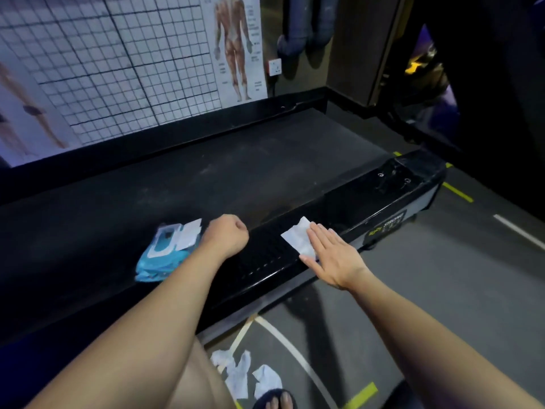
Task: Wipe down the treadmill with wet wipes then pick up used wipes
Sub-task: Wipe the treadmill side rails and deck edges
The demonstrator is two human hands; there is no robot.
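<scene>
a flat white wet wipe [295,238] lies on the treadmill's black side rail [351,206], pressed under the straight fingers of the right hand [334,259]. the left hand [227,236] is fisted and empty, beside the blue wipe pack [160,256]; crumpled used wipes [239,374] lie on the floor [427,290].

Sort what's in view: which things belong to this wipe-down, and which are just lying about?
Job: treadmill, wet wipe under the right hand, blue wipes pack, used wipes on the floor.
Lying about: anatomy poster, grid chart, wall socket.

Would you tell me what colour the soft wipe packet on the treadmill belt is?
The soft plastic wipe packet is light blue, white-lidded; head view.
</scene>
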